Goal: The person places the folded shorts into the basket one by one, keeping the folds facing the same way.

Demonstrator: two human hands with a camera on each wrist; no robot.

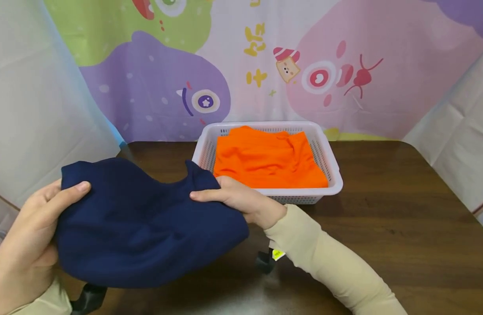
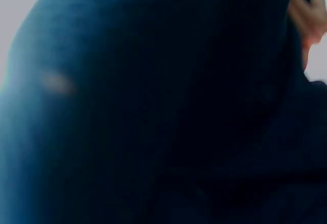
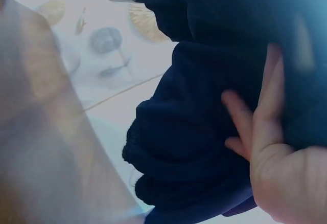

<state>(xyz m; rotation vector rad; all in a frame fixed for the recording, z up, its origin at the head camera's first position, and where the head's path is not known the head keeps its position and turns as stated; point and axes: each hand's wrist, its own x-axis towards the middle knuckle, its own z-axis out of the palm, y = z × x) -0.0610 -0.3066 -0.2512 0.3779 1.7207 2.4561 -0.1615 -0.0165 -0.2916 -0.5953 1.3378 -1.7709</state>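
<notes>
A folded navy blue cloth garment hangs in the air between both hands, over the near left part of the table. My left hand grips its left end, thumb on top and the other fingers mostly hidden behind the fabric. Near the upper right corner my right hand pinches it, thumb on the near face. From below, the right wrist view has the right hand's fingers against the dark fabric. Dark cloth fills most of the left wrist view. Whether it is a shirt or trousers I cannot tell.
Behind the right hand, a white plastic basket stands at the back of the brown wooden table. Folded orange cloth lies in it. A cartoon-printed curtain hangs along the table's far edge, with pale curtains at both sides.
</notes>
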